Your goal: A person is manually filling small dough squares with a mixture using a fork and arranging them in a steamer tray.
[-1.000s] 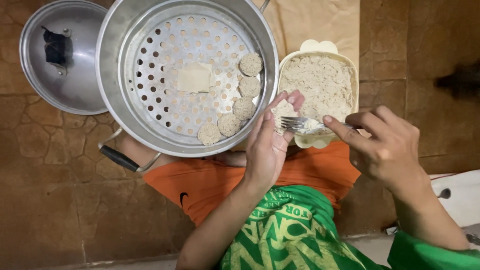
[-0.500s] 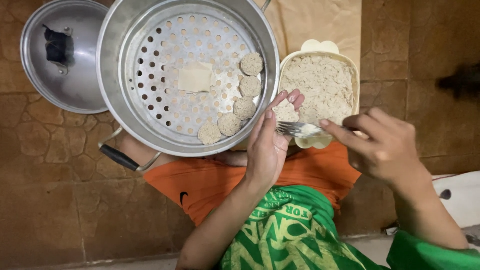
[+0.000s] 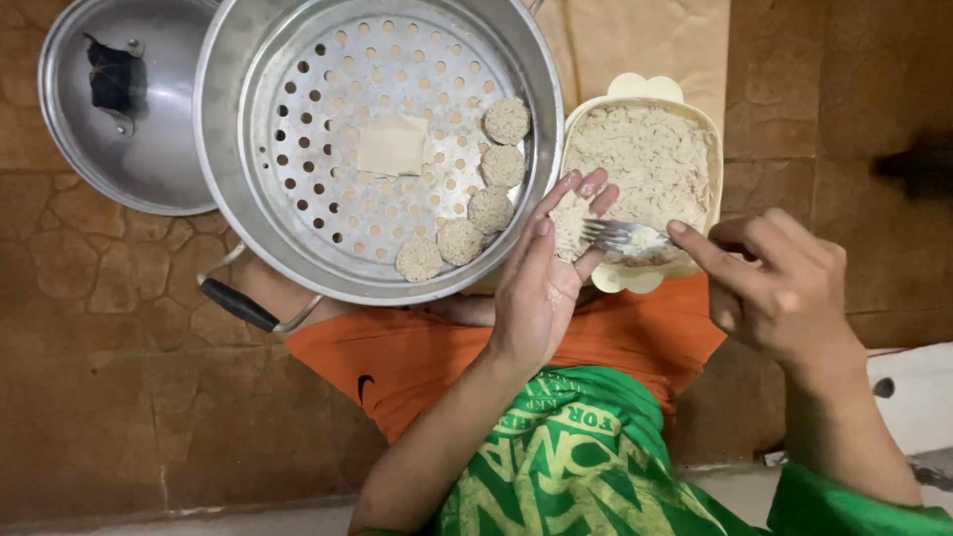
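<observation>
Head view, looking straight down: a perforated metal steamer pot [image 3: 382, 149] rests over the person's lap, above orange shorts [image 3: 437, 352]; five round patties [image 3: 476, 208] of the pale mixture lie in a curved row along its right inner edge, and a square of pale paper [image 3: 394, 145] sits near the middle; most of the perforated tray is bare, so by the look of it the shaping is at an early stage, with much room left to fill. Just right of the pot, a cream container [image 3: 645, 184] holds a large mass of the same grainy mixture, nearly full; plenty remains to be portioned.

The left hand [image 3: 546, 283] is open, palm turned up and fingers loosely extended, with a small lump of mixture [image 3: 568, 220] lying on the fingers close to the container's rim. The right hand [image 3: 784, 288] is closed around the handle of a metal fork [image 3: 625, 238], whose tines point left and touch the lump on the left hand's fingers.

A metal lid [image 3: 124, 104] lies upside down on the brown stone floor [image 3: 119, 397], touching the pot's left side.
</observation>
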